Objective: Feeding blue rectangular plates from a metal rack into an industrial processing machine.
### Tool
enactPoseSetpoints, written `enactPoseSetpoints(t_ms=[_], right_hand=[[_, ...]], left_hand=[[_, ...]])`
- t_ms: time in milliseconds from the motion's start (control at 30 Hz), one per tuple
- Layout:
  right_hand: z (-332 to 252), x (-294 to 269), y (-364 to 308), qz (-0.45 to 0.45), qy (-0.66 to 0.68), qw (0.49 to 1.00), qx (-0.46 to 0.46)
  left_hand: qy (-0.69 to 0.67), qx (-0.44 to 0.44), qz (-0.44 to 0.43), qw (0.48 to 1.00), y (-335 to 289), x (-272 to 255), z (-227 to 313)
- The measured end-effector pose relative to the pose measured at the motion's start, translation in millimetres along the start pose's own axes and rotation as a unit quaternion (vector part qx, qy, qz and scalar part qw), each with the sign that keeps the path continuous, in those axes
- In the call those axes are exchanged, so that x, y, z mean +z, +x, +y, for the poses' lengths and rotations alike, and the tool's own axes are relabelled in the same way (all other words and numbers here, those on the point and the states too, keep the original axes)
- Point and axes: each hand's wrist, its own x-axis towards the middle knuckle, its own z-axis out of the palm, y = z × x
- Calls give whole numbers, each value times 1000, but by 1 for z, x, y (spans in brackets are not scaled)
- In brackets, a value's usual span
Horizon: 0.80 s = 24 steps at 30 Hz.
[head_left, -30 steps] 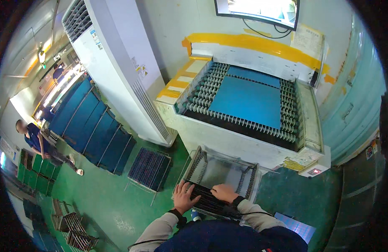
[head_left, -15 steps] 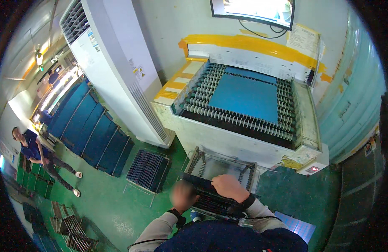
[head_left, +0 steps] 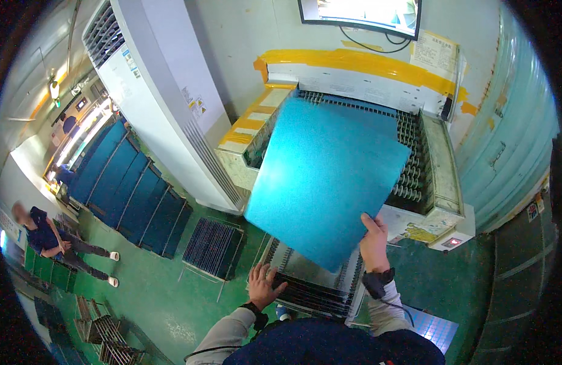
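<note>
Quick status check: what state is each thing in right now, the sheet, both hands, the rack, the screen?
Blue sheet: lifted, tilted, above the roller machine.
Right hand: gripping the sheet's lower edge.
Left hand: resting on the slotted rack.
Wall screen: switched on.
</note>
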Motion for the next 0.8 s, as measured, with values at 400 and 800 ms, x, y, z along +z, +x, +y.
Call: enactPoseSetpoints(t_ms=[400,800], right_hand=[[40,8,-31,-55,240,926,286],[49,8,-26,10,342,872,349]], left_hand=[[0,-22,-30,999,3,-3,0],[-5,0,-5,1000,8,-1,-3]])
